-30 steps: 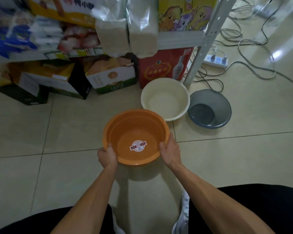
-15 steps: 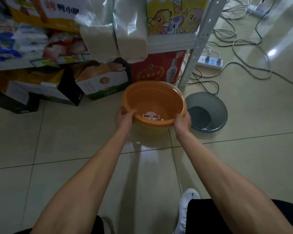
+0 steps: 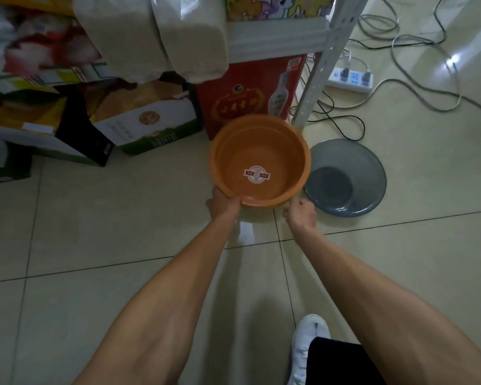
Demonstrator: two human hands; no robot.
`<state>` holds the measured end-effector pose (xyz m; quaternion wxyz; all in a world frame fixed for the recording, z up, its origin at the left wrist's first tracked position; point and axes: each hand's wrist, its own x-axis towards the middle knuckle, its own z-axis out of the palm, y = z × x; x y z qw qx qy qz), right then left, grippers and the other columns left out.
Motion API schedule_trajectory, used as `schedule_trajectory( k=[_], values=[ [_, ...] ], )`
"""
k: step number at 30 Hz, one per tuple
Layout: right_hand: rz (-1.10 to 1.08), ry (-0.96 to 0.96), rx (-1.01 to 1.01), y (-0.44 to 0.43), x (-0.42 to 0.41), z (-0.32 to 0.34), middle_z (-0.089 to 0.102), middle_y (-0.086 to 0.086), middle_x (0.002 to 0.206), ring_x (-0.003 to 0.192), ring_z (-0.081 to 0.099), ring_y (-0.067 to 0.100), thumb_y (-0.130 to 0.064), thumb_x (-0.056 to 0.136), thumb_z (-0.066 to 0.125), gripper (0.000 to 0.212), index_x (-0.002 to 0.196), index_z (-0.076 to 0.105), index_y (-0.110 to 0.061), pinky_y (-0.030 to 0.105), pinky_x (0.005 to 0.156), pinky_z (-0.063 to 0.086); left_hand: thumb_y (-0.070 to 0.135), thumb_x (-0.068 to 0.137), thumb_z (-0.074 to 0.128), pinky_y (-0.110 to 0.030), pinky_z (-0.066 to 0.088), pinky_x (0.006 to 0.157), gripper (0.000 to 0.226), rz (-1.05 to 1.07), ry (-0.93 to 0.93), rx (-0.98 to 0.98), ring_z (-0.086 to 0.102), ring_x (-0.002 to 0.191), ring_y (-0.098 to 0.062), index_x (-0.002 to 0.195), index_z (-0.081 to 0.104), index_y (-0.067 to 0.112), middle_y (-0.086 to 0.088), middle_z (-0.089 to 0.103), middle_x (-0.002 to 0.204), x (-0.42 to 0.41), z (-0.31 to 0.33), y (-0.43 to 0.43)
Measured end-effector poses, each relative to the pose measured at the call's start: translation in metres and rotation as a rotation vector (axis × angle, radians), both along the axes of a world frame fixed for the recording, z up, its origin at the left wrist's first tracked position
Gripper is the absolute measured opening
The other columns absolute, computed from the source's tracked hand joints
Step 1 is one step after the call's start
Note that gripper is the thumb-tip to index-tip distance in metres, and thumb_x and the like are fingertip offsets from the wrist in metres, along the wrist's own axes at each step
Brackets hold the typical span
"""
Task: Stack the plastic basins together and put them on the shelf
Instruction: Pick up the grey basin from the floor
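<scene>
Orange plastic basin (image 3: pixel 260 162) sits upright on the tiled floor (image 3: pixel 109 232), at 12 o'clock from me, right in front of the red box (image 3: pixel 250 98) and the shelf upright (image 3: pixel 321 59). No white basin is visible; a thin pale edge at the orange rim's far side may mean it sits nested under the orange one, can't confirm. My left hand (image 3: pixel 222 204) is closed on the near rim at about 7 o'clock of the basin, thumb side over the lip. My right hand (image 3: pixel 300 213) is off the rim, fingers loosely open, holding nothing, just beside the basin at 5 o'clock. Grey basin (image 3: pixel 345 177) lies on the floor at 3 o'clock of the orange one, rims about touching, not stacked yet. Power strip (image 3: pixel 350 79) and loose cables further out at 1 o'clock; my white shoe (image 3: pixel 307 345) at 6 o'clock.

Step, as I judge it: stacking, orange just set down. Next move calls for the free right hand to grab the grey basin or regrip the orange one, join them, then lift the stack onto the shelf.
</scene>
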<state>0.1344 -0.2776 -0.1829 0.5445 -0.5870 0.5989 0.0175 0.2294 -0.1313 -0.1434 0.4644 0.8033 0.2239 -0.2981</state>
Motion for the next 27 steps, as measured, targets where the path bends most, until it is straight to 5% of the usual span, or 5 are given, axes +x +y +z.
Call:
schedule_trajectory(
  k=[3, 10, 17, 21, 27],
  values=[
    [-0.237, 0.004, 0.187, 0.004, -0.027, -0.007, 0.070, 0.017, 0.089, 0.085, 0.070, 0.031, -0.034, 0.097, 0.043, 0.033, 0.080, 0.057, -0.009, 0.043, 0.081, 0.060, 0.034, 0.076, 0.079, -0.044, 0.055, 0.086, 0.085, 0.162, 0.152, -0.139, 0.061, 0.118, -0.039, 0.145, 0.035, 0.008, -0.017, 0.058, 0.133, -0.014, -0.018, -0.006],
    [-0.393, -0.121, 0.281, -0.050, -0.052, -0.032, 0.048, 0.027, 0.152, 0.140, 0.049, 0.040, -0.051, 0.102, 0.039, 0.073, 0.149, 0.040, 0.006, 0.049, 0.115, 0.043, 0.027, 0.066, 0.084, -0.031, 0.051, 0.065, 0.055, 0.184, 0.236, -0.354, 0.067, 0.083, -0.021, 0.116, 0.066, 0.015, -0.008, 0.076, 0.108, -0.002, -0.057, -0.005],
    [-0.786, -0.081, 0.065, -0.082, -0.030, -0.015, 0.062, 0.003, 0.076, 0.055, 0.058, 0.014, -0.015, 0.090, 0.069, 0.019, 0.095, 0.051, -0.010, 0.016, 0.030, 0.039, 0.020, 0.086, 0.076, -0.037, 0.046, 0.081, 0.020, 0.238, 0.272, -0.473, 0.065, 0.089, -0.016, 0.102, 0.066, 0.016, 0.006, 0.077, 0.075, -0.024, -0.071, 0.025],
    [-0.764, -0.083, -0.076, -0.069, -0.019, -0.001, 0.071, 0.011, 0.120, 0.090, 0.069, 0.029, -0.028, 0.087, 0.062, 0.034, 0.115, 0.061, -0.010, 0.035, 0.076, 0.055, 0.027, 0.080, 0.080, -0.035, 0.050, 0.074, 0.052, 0.253, 0.273, -0.429, 0.071, 0.088, -0.019, 0.125, 0.061, 0.010, -0.004, 0.077, 0.101, -0.031, -0.066, 0.050],
    [-0.735, -0.162, -0.125, -0.055, -0.015, 0.052, 0.070, 0.012, 0.118, 0.107, 0.070, 0.034, -0.036, 0.087, 0.056, 0.049, 0.126, 0.063, -0.008, 0.042, 0.093, 0.057, 0.020, 0.090, 0.067, -0.027, 0.043, 0.064, 0.006, 0.191, 0.387, -0.428, 0.064, 0.082, -0.018, 0.092, 0.066, 0.015, -0.007, 0.068, 0.099, -0.036, -0.014, 0.091]
  ],
)
